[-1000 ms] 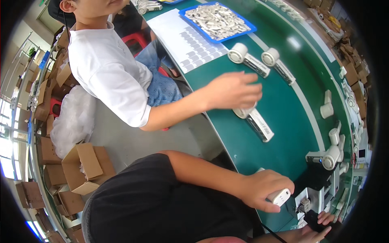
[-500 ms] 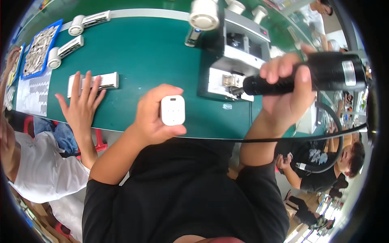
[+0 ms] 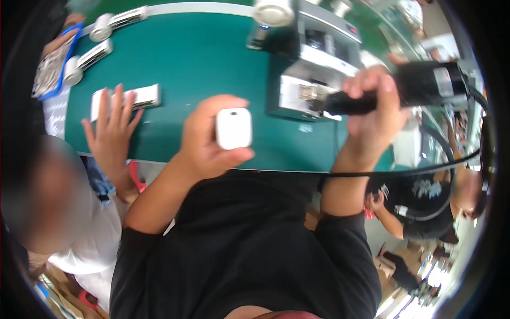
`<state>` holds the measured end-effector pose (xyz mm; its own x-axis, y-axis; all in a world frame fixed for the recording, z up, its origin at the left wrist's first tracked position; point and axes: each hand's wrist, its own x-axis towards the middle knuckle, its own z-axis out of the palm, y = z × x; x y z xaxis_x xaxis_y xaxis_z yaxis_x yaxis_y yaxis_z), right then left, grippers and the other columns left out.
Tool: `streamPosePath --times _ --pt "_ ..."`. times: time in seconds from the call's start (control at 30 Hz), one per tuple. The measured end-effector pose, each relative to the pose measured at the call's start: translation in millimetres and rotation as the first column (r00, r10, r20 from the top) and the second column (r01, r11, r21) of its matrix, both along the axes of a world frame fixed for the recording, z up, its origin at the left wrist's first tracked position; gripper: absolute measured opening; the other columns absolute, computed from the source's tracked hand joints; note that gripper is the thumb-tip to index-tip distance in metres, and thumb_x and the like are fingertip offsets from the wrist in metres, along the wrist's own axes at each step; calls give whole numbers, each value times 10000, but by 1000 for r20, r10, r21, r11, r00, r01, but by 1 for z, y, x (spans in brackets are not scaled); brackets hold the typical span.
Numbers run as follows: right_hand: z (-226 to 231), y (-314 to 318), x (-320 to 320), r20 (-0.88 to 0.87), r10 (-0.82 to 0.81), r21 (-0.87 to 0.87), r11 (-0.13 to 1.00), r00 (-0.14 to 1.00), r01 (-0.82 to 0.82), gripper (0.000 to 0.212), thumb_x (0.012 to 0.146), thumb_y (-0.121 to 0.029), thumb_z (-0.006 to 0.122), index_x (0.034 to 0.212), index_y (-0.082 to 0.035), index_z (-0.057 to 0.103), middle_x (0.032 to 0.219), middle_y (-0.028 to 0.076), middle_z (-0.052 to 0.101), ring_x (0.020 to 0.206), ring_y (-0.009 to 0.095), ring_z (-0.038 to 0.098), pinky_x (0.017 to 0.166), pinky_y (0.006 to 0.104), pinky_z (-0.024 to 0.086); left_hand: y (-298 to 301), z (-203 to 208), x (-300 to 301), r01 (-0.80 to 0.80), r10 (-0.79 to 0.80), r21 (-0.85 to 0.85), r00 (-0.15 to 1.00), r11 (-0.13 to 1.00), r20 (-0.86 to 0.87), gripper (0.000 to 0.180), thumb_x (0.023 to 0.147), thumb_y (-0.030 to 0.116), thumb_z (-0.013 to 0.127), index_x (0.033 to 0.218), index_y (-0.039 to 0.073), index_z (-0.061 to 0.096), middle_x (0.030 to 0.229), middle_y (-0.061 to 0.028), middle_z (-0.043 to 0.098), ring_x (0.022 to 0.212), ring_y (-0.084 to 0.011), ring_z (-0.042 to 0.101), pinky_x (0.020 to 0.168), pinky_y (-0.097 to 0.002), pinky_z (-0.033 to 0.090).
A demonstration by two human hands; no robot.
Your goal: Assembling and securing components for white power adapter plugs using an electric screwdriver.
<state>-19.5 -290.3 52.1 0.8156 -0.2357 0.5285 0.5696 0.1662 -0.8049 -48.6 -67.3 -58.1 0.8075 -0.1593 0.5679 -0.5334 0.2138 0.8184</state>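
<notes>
My left hand (image 3: 204, 139) is wrapped round a white plastic housing (image 3: 234, 129), held above the table's front edge. Its rounded-square end faces up, with a small dark slot near the far side. My right hand (image 3: 376, 101) grips a black electric screwdriver (image 3: 427, 85), which lies nearly level with its narrow end pointing left. That end is at the metal outlet of a grey screw feeder (image 3: 289, 109); blur hides whether they touch. A black cable (image 3: 409, 173) runs across my right forearm.
On the left, a co-worker's hand (image 3: 110, 114) lies on a white housing (image 3: 151, 95) on the green table (image 3: 196, 53). Several white handheld fans lie beyond, beside a blue tray (image 3: 74, 45) of small parts. Another white fan (image 3: 272, 16) stands beside the feeder. More people are at right.
The view has shifted slightly, and the table and feeder sit a little higher and to the right. The co-worker at left leans in, an arm at the blue tray. Both my hands keep their grips.
</notes>
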Motion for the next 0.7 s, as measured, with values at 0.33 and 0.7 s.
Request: streamPosePath --times 0.33,0.7 --pt "3 5 -7 -34 93 -22 995 995 -94 452 849 -112 560 1232 33 368 720 71 485 605 159 464 588 331 428 -10 86 -39 132 -47 -186 913 974 405 688 690 457 758 1058 -58 488 899 -169 587 698 -301 593 576 -366 487" --pt "13 -2 -15 -46 79 -12 997 996 -80 414 848 -98 570 1209 14 404 705 57 492 592 145 469 579 300 427 8 82 -59 81 -74 -18 964 997 255 615 710 346 730 1137 -17 476 959 -138 570 762 -227 592 651 -307 471"
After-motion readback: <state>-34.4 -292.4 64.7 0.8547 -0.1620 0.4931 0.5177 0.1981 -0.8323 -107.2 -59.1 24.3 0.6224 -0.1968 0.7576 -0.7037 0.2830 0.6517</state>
